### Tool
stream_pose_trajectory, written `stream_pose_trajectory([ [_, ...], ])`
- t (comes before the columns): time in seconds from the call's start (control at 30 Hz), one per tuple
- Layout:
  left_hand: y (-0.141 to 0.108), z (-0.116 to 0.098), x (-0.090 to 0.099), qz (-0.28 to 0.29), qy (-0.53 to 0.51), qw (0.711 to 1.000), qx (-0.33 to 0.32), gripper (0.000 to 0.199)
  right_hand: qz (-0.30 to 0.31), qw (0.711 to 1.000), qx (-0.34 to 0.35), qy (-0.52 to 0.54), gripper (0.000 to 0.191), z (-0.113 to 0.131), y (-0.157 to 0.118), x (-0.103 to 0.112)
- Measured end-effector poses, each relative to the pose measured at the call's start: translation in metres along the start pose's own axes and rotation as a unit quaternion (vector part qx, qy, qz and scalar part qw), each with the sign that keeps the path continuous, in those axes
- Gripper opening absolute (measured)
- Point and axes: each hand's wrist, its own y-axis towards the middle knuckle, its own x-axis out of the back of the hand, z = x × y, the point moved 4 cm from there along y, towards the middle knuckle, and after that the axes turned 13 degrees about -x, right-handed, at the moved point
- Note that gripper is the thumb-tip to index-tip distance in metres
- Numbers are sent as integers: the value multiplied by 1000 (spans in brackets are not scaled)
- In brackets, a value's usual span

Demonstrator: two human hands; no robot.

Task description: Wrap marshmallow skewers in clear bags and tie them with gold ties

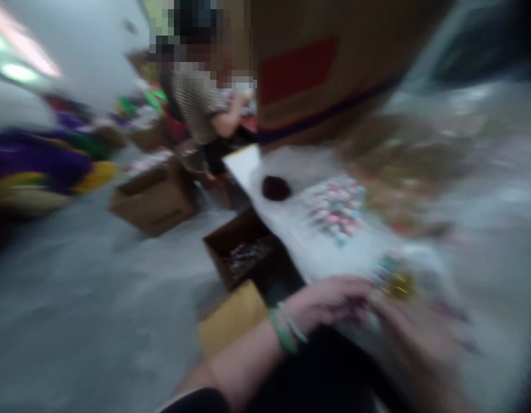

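The view is smeared by motion. My left hand [334, 299], with a green bangle [283, 331] and a pale one at the wrist, reaches over the edge of the white-covered table [329, 261]. Its fingers meet those of my right hand [405, 321], and whatever lies between them is too blurred to make out. Just beyond the fingertips is a shiny gold item [400, 285], beside some small bluish pieces [386, 268]. Farther up the table lies a pile of small pink, white and blue pieces [338, 209], with a dark red round thing [276, 188] to its left.
An open carton [217, 258] holding small pieces stands below the table's left edge, near a yellow-brown panel [233, 318]. Another carton [155, 201] sits on the floor. A person [198, 103] is at the back. Clear plastic bags [420, 155] fill the right side.
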Motion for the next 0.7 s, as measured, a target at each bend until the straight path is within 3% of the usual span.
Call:
stream_pose_trajectory([
  [0.07, 0, -3, -3, 1, 13, 1000, -17, 24, 29, 997, -68, -24, 21, -11, 2, 5],
  [0.1, 1, -5, -3, 11, 26, 999, -23, 28, 63, 979, -187, 48, 20, -22, 2, 3],
  [0.13, 4, -6, -3, 27, 43, 998, -22, 30, 87, 940, -300, 136, 20, -32, 1, -1],
  [0.2, 9, -8, -4, 65, 71, 995, -11, 35, 88, 838, -448, 299, 14, -45, -1, -10],
  [0.27, 13, -8, -6, 65, 83, 994, -11, 37, 90, 752, -514, 402, 11, -49, -3, -15],
  [0.33, 14, -6, -9, 59, 102, 993, -11, 39, 108, 725, -525, 433, 11, -49, -5, -14],
  [0.43, 15, 0, -8, 6, 134, 991, -11, 37, 104, 744, -516, 411, 8, -48, -10, -4],
  [0.5, 17, 6, -2, -61, 136, 989, -9, 35, 55, 772, -507, 380, 5, -50, -13, 4],
  [0.6, 19, 16, 1, -122, 138, 983, -8, 35, -2, 845, -443, 300, 7, -47, -11, 11],
  [0.7, 19, 28, -9, -112, 157, 981, -5, 36, -13, 922, -345, 177, 16, -38, -6, 10],
])
